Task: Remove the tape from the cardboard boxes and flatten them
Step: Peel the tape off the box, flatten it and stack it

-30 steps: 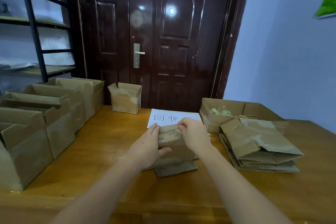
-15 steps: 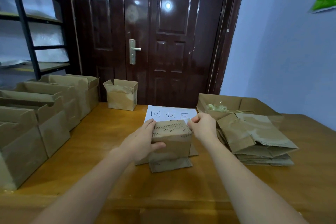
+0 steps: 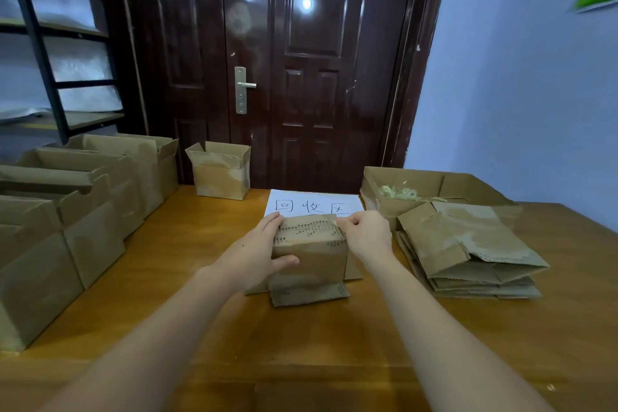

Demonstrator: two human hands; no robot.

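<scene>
Peeling tape off box top
Left hand wraps the cardboard box to steady it; right hand pinches at the top edge, probably the tape end, too small to confirm.

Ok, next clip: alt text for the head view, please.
Two hands work a small cardboard box on a wooden table: the left hand grips its side, the right hand pinches at its top right edge. Open boxes line the left; a flattened stack lies right.
</scene>
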